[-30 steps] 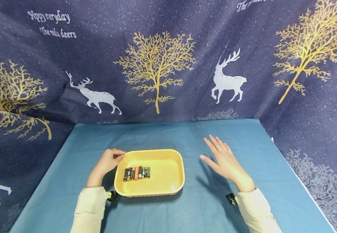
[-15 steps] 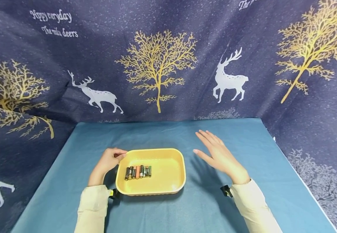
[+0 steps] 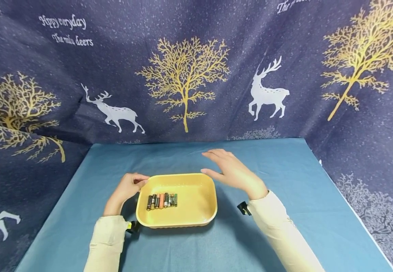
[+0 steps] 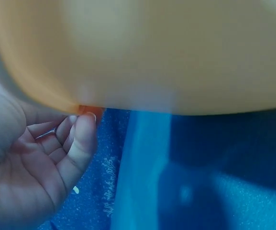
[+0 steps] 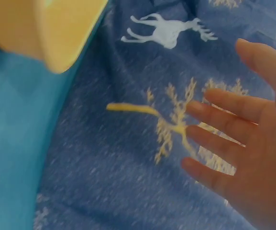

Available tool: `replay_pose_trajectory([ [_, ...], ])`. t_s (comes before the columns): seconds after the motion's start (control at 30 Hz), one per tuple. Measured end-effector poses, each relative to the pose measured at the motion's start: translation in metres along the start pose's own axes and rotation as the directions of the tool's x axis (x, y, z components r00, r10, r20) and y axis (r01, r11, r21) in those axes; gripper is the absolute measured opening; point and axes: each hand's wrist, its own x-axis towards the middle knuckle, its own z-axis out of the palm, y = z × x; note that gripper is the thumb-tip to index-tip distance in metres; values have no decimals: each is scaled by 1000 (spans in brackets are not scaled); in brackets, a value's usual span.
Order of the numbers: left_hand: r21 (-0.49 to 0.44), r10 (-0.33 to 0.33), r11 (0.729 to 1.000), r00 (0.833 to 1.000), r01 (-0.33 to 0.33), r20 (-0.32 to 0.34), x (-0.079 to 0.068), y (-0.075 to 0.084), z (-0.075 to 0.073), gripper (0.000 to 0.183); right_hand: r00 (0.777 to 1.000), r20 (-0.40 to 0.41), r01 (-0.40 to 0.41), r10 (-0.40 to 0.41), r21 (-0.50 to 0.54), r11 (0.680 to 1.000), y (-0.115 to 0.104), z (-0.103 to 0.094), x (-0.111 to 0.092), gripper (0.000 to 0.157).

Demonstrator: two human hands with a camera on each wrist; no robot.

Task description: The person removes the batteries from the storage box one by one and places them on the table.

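A yellow rectangular plastic tray (image 3: 194, 209) sits on the blue cloth in the head view. Against its left side lies a row of several batteries (image 3: 161, 201), mostly dark, one orange. My left hand (image 3: 126, 187) pinches the tray's far left corner. In the left wrist view, the thumb and fingers of that hand (image 4: 37, 163) meet at the edge of the tray wall (image 4: 152, 62). Over the far right corner hovers my right hand (image 3: 234, 172), holding nothing. Its fingers are spread and slightly bent in the right wrist view, apart from the tray (image 5: 73, 33).
The table's blue cloth (image 3: 183, 249) surrounds the tray. A dark blue curtain (image 3: 203, 113) with printed deer and golden trees hangs behind and along both sides. A small black wrist camera (image 3: 244, 207) sticks out from the right sleeve, another (image 3: 133, 226) from the left.
My right hand has moved left, from beside the tray to its far right corner. My left hand keeps its pinch on the tray; the batteries lie the same way.
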Motion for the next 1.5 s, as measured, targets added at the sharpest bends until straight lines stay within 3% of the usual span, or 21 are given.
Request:
replay_pose_trajectory([
  [0.37,-17,19,1000,1000,-19,1,1,-2,1,19,975,216,64,-55,-34,997,-32,9,43,48],
  [0.53,-36,16,999,1000,-15,21,1,-2,-1,20,949,313,62,-36,-74,995,-44,19,57,44],
  [0.8,-45,4,999,1000,-2,31,0,-4,-2,20,901,431,70,-52,-27,997,-57,45,75,38],
  [1.1,-30,-19,999,999,20,48,1,2,-3,21,850,526,-9,-11,35,999,-61,69,89,39],
  [1.5,-30,-23,999,998,25,51,2,2,-3,20,781,610,-75,129,-114,991,-60,98,92,37],
])
